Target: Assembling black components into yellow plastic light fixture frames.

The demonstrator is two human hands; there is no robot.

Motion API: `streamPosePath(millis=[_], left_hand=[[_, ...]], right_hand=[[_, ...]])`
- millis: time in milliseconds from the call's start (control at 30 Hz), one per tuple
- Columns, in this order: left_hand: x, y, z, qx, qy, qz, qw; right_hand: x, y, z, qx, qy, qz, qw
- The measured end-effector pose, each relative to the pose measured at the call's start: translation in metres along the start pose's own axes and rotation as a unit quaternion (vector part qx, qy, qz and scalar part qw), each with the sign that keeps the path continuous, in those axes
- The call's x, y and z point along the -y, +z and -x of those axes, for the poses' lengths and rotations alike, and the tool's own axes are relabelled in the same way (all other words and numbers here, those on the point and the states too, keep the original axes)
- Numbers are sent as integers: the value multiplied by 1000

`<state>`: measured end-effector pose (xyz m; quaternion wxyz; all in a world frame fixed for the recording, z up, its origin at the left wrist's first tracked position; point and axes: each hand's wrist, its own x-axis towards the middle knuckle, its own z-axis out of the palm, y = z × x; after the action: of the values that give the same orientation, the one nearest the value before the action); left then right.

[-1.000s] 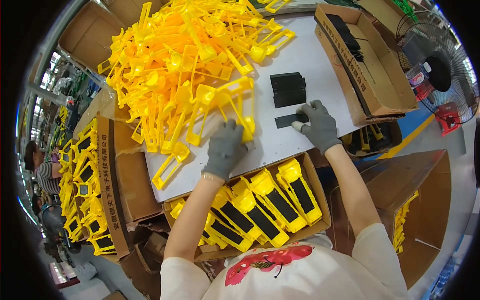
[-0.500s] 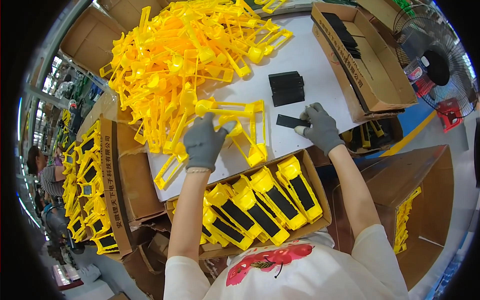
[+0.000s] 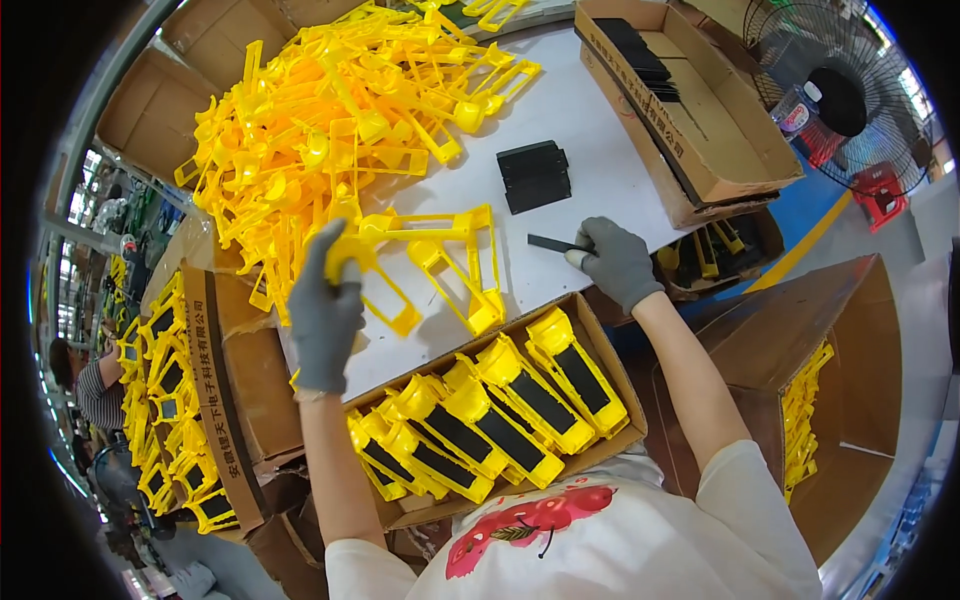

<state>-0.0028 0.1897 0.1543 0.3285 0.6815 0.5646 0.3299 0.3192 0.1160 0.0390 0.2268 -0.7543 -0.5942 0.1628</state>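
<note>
Left hand grips a yellow frame whose long axis runs rightward toward the right hand, which pinches a black strip.

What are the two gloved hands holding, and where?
The left hand grips a yellow plastic frame at its rounded end. The right hand pinches a thin black strip by one end.

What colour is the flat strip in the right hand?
Black; the flat strip in the right hand shows best in the head view.
</note>
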Motion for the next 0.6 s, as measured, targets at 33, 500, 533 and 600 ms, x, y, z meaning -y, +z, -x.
streamPosePath(millis=[33,500,533,600], left_hand=[[-3,-13,9,-9,2,54,998],[15,33,127,77,-206,417,882],[17,30,131,109,-192,426,877],[15,30,135,110,-217,424,873]], right_hand=[[1,-1,3,1,-3,-1,1000],[111,-60,103,181,29,-401,898],[113,-59,102,186,25,-404,896],[114,-54,102,199,3,-362,911]])
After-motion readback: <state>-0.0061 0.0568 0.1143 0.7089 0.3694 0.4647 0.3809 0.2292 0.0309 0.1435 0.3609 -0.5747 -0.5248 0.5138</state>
